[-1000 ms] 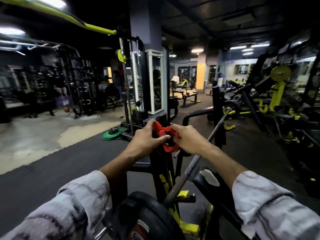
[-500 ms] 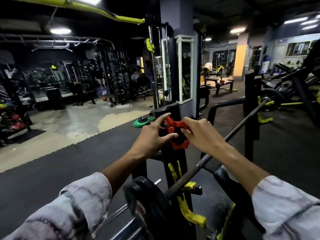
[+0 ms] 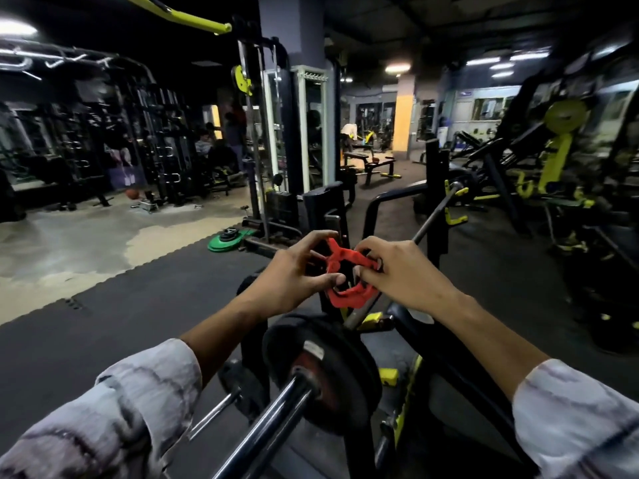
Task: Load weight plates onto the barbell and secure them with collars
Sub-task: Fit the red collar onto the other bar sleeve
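A red plastic collar (image 3: 345, 278) is held in front of me with both hands, above the barbell. My left hand (image 3: 294, 274) pinches its left side with thumb and fingers. My right hand (image 3: 401, 274) grips its right side with curled fingers. Below them a black weight plate (image 3: 332, 371) with a red centre sits on the near sleeve of the barbell (image 3: 273, 426). The bar's shaft (image 3: 432, 216) runs away to the upper right and rests on the rack. The collar hangs above the bar and past the plate, not on the sleeve.
A black rack upright (image 3: 328, 209) stands just behind my hands, with yellow hooks (image 3: 453, 219) on the far upright. Green and black plates (image 3: 228, 238) lie on the floor to the left. Machines, benches and several people fill the far room.
The view has dropped and shifted, so the sleeve end and plate now show large at the bottom. The collar has opened wider between my hands and sits lower, closer to the bar.
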